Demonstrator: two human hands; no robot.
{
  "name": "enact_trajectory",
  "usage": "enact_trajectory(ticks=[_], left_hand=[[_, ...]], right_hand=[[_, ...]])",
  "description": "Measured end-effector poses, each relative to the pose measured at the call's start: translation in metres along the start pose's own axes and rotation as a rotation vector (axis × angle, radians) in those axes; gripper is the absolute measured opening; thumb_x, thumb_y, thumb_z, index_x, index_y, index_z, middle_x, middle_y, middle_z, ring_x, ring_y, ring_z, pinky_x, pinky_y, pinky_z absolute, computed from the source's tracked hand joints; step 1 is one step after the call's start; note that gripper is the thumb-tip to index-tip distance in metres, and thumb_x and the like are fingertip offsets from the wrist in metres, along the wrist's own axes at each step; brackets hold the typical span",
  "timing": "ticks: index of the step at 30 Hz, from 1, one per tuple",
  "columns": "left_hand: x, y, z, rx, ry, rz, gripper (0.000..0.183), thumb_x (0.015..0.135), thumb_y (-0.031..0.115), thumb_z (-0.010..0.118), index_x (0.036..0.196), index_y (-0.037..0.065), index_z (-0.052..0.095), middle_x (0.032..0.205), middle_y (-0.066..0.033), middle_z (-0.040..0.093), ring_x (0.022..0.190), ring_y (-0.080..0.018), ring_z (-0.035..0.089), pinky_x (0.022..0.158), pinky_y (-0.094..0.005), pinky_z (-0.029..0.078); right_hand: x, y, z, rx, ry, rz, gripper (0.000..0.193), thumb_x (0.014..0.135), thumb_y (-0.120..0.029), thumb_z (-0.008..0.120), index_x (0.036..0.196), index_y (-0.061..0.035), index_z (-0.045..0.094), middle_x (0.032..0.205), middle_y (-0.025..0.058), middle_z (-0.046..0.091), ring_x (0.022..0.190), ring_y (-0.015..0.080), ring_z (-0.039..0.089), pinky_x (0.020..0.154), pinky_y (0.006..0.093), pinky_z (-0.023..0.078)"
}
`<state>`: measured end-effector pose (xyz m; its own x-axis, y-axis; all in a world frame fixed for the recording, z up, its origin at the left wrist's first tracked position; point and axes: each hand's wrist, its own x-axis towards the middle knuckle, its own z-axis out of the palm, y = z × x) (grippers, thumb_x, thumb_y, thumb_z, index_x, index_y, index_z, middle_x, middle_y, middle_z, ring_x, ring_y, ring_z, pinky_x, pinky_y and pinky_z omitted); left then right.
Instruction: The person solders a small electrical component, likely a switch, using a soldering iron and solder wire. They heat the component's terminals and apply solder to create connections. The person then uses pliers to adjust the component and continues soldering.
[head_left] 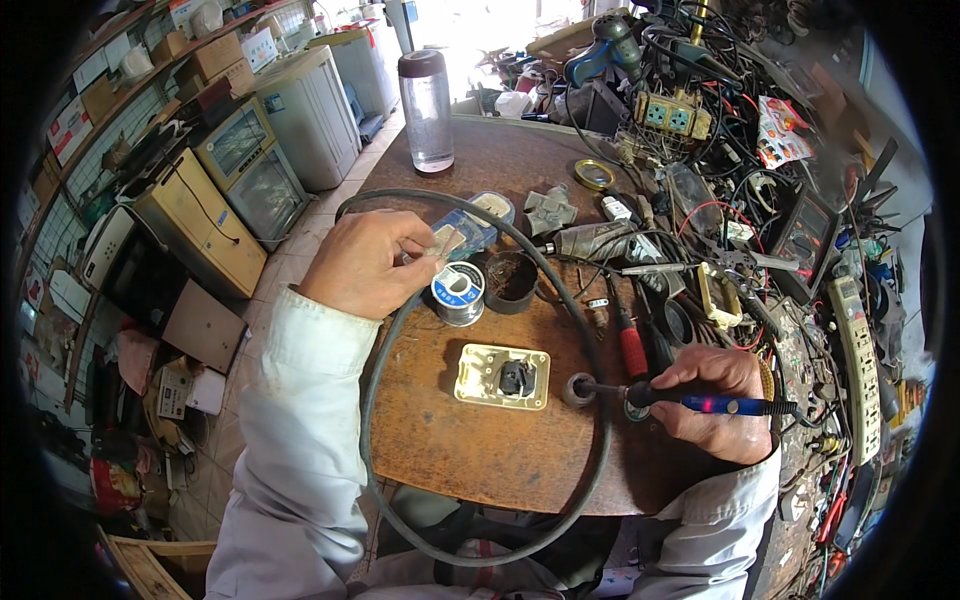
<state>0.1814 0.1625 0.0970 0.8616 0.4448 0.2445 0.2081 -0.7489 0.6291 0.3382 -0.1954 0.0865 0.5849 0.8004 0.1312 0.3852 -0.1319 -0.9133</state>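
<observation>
My right hand [715, 400] is closed around a soldering iron [715, 404] with a blue handle and a small red light. The iron's tip reaches into a small round tin [578, 390] on the table. At the upper left, my left hand [375, 262] pinches a small pale flat piece [447, 241] just above a solder spool [459, 295]. A thick grey-black cable [372, 410] makes a wide loop, with one stretch running up beneath my left hand. Inside that loop lies a cream plastic housing [468, 378], its open side up, with a black part [516, 377] inside.
A dark round tin [511, 282] and a blue clear-lidded box [478, 222] stand behind the spool. A tall water bottle [427, 112] is at the far edge. Tangled tools and wires crowd the right, with a red-handled tool [631, 346] and power strip [853, 360].
</observation>
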Motion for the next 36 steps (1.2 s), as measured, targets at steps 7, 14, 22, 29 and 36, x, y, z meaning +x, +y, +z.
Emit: enact_trajectory(ticks=[7, 14, 22, 29, 36], left_hand=[[-0.001, -0.004, 0.003, -0.021, 0.027, 0.078, 0.014, 0.092, 0.0, 0.079, 0.102, -0.008, 0.073, 0.093, -0.0151, 0.08, 0.08, -0.0126, 0.073, 0.068, -0.0291, 0.057], [-0.003, 0.005, 0.009, -0.166, 0.051, 0.103, 0.008, 0.092, -0.005, 0.077, 0.099, -0.006, 0.073, 0.09, -0.0099, 0.076, 0.08, -0.011, 0.072, 0.07, -0.0281, 0.057], [-0.005, 0.014, 0.014, -0.092, 0.06, 0.181, 0.01, 0.091, -0.004, 0.078, 0.099, -0.007, 0.073, 0.091, -0.0096, 0.074, 0.08, -0.0111, 0.071, 0.069, -0.0284, 0.056], [-0.007, 0.024, 0.021, -0.021, 0.095, 0.225, 0.011, 0.087, -0.004, 0.08, 0.096, -0.005, 0.074, 0.085, -0.0085, 0.071, 0.074, -0.0103, 0.068, 0.065, -0.0275, 0.052], [-0.006, 0.019, 0.012, -0.023, 0.032, 0.146, 0.018, 0.085, 0.003, 0.082, 0.1, -0.004, 0.075, 0.086, -0.009, 0.07, 0.07, -0.014, 0.064, 0.064, -0.0309, 0.051]], right_hand=[[0.0, -0.01, 0.001, -0.004, 0.055, 0.183, 0.021, 0.08, -0.013, 0.086, 0.091, 0.003, 0.08, 0.079, 0.0084, 0.074, 0.072, 0.0144, 0.069, 0.067, 0.0282, 0.052], [0.001, 0.003, 0.002, -0.03, 0.044, 0.006, 0.019, 0.078, -0.011, 0.085, 0.089, 0.0027, 0.079, 0.081, 0.0093, 0.075, 0.072, 0.014, 0.068, 0.067, 0.0286, 0.051], [0.001, 0.01, 0.001, -0.006, 0.014, -0.089, 0.015, 0.074, -0.005, 0.084, 0.085, 0.0024, 0.077, 0.081, 0.0087, 0.073, 0.07, 0.0143, 0.066, 0.065, 0.0286, 0.049], [0.002, 0.003, 0.002, -0.058, 0.062, -0.025, 0.019, 0.077, -0.012, 0.086, 0.087, 0.0029, 0.079, 0.079, 0.0102, 0.075, 0.071, 0.0152, 0.069, 0.066, 0.0292, 0.051], [-0.002, 0.008, 0.001, -0.001, 0.035, -0.032, 0.02, 0.075, -0.01, 0.087, 0.088, 0.0025, 0.078, 0.082, 0.0101, 0.075, 0.072, 0.015, 0.068, 0.067, 0.0289, 0.051]])
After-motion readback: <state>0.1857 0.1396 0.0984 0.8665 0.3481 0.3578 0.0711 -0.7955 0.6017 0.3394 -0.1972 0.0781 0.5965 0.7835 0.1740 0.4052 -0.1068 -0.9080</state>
